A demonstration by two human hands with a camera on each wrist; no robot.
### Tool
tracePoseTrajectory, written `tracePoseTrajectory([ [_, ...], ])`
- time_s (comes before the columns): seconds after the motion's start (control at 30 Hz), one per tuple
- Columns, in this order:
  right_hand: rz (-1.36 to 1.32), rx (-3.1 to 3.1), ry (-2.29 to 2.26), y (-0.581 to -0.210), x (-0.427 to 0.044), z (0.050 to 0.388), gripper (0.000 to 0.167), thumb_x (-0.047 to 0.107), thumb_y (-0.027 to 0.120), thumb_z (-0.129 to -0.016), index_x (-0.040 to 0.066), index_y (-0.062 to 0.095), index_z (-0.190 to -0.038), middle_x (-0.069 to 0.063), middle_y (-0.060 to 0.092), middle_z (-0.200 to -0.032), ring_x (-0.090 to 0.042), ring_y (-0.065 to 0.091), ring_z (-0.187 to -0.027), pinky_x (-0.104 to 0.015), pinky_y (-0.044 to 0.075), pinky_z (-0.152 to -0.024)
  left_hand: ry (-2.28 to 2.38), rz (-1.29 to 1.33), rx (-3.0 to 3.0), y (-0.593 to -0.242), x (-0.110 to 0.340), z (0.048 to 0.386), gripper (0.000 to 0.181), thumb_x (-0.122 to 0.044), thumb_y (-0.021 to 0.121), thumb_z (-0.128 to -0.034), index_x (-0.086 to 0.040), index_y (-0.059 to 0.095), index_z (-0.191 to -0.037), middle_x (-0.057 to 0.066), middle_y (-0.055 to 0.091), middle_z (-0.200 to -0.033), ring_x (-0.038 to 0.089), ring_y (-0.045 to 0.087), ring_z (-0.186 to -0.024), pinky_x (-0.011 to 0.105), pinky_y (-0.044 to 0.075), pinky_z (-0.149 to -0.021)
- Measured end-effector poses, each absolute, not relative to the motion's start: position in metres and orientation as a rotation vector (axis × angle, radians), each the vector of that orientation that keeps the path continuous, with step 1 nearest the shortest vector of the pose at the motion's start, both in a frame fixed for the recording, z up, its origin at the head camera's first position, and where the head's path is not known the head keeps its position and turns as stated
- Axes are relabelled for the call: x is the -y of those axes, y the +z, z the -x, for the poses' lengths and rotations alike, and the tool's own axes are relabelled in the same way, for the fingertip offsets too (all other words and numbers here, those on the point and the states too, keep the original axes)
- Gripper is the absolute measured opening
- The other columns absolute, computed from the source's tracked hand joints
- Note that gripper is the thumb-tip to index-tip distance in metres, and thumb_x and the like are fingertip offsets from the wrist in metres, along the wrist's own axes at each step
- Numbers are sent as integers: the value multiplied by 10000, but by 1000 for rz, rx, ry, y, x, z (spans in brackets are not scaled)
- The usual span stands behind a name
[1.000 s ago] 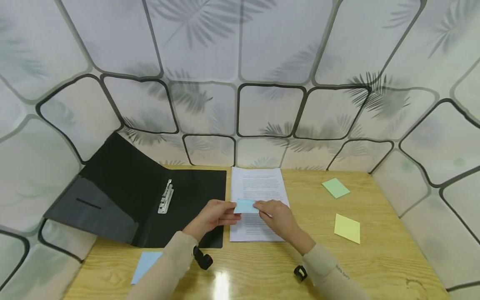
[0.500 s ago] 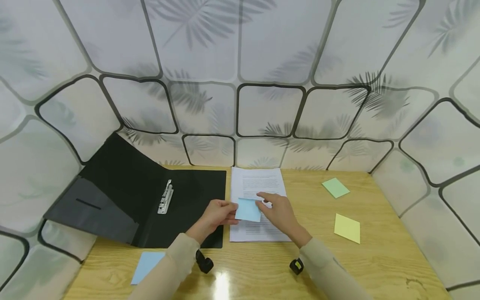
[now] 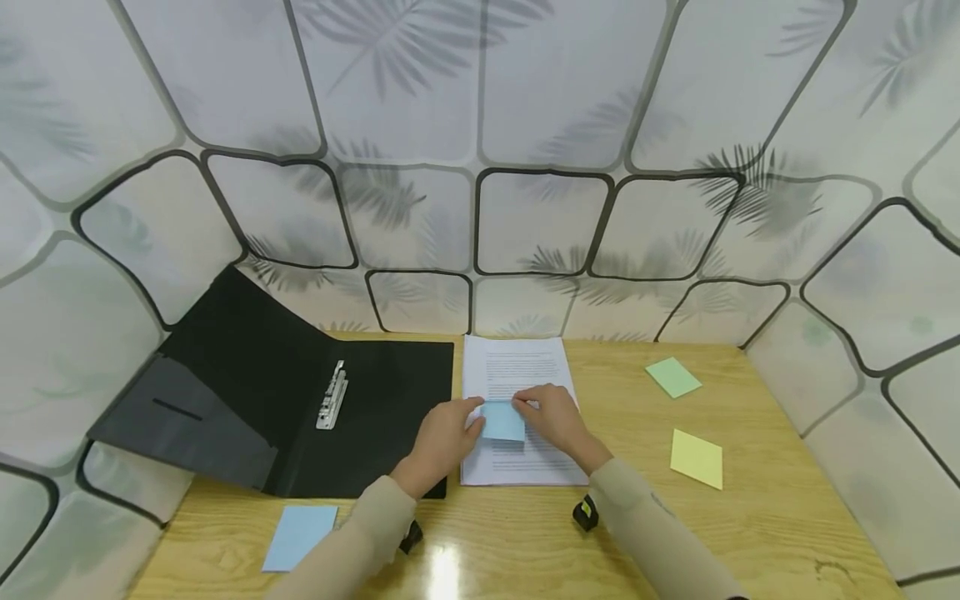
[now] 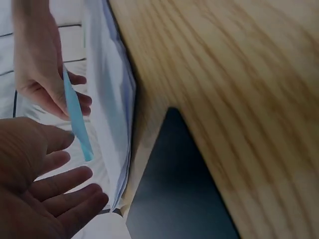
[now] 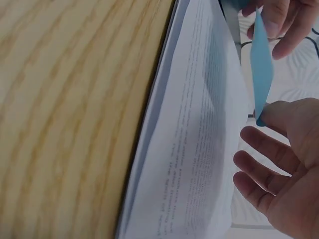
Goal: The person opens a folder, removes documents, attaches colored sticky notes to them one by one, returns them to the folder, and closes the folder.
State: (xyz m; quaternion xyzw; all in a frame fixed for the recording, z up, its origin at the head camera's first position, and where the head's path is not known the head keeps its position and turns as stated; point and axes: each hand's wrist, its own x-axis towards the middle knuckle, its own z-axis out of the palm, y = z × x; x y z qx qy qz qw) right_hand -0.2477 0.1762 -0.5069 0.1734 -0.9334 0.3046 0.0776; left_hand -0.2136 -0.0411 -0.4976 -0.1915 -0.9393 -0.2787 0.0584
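Observation:
In the head view a small light-blue sticky note [image 3: 503, 423] is held over the stack of printed pages [image 3: 547, 454]. My right hand [image 3: 553, 415] pinches its upper right corner between thumb and finger. The right wrist view shows that hand [image 5: 294, 154] with its other fingers loosely spread. At the note's left edge is my left hand [image 3: 444, 437], thumb and forefinger apart, touching or nearly touching it. In the left wrist view the left hand's fingers [image 4: 65, 184] are spread, and the note [image 4: 77, 117] stands edge-on, apart from the pages.
An open black ring binder [image 3: 397, 367] lies to the left, its cover raised against the patterned backdrop [image 3: 420, 221]. Another blue note [image 3: 300, 536] lies at the front left of the wooden table [image 3: 510, 550]. Green [image 3: 672, 377] and yellow [image 3: 697, 457] notes lie to the right.
The blue note has tilted to show more of its face and shifted slightly right. My left hand has turned and loosened from its left edge. My right hand now pinches its upper right corner.

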Motion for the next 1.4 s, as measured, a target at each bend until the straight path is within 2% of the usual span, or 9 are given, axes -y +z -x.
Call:
tracePoseTrajectory([
  [0.17,-588,2819,880,-512,-176,254,115,125,761,-959,49,839,-994,-106,822,-1019,-322,780,-1013,-495,607,-942,-483,742,2937,-500,41,219,419,-282,735,-1012,-80,695,-1377,204,680,-1394,393,635,-1325,511,559,-1062],
  [0.23,-600,2831,862,-514,-175,256,99,121,766,-955,55,838,-970,-103,822,-1013,-317,779,-1004,-494,605,-943,-406,764,2977,-502,42,221,457,-331,728,-1013,-103,680,-1406,226,631,-1458,428,564,-1404,556,490,-1143],
  [0.33,-570,2871,833,-517,-173,257,88,117,781,-944,57,843,-955,-128,815,-1066,-335,748,-1037,-504,580,-974,-328,800,3021,-506,44,224,509,-394,714,-1011,-128,658,-1441,234,579,-1516,433,504,-1460,582,429,-1194],
  [0.57,-510,2953,733,-521,-171,259,118,163,786,-949,79,852,-1000,-169,768,-1242,-354,667,-1105,-506,556,-997,-237,839,3077,-510,47,227,593,-475,653,-1029,-142,589,-1515,208,531,-1575,397,487,-1485,596,405,-1208],
  [0.73,-518,2933,678,-520,-169,260,129,170,786,-951,79,843,-1022,-130,787,-1201,-324,665,-1026,-492,576,-941,-140,814,3127,-510,46,228,634,-524,600,-1041,-165,539,-1560,168,518,-1598,339,516,-1473,597,422,-1195],
  [0.9,-474,2939,532,-521,-164,260,158,182,791,-946,98,826,-1075,-67,804,-1141,-291,661,-946,-472,590,-867,-51,793,3151,-509,45,229,641,-564,561,-1045,-215,514,-1581,174,462,-1638,352,439,-1529,607,373,-1230],
  [1.03,-604,2946,231,-518,-157,253,234,221,772,-968,137,797,-1184,-78,772,-1244,-335,690,-1063,-520,598,-925,13,765,3186,-508,46,230,660,-612,514,-1047,-267,471,-1608,179,392,-1681,359,341,-1585,605,313,-1265],
  [1.2,-825,2983,74,-514,-153,238,354,316,673,-1045,155,716,-1358,-112,664,-1451,-378,636,-1281,-595,558,-1019,41,784,3187,-507,48,232,674,-627,479,-1055,-269,439,-1625,165,348,-1705,337,287,-1611,602,265,-1289],
  [1.4,-706,3110,65,-519,-171,226,483,407,544,-1099,127,612,-1487,-145,568,-1559,-444,525,-1435,-636,462,-1136,-50,854,3191,-509,49,234,687,-589,494,-1067,-203,425,-1632,132,348,-1711,319,311,-1604,617,278,-1278],
])
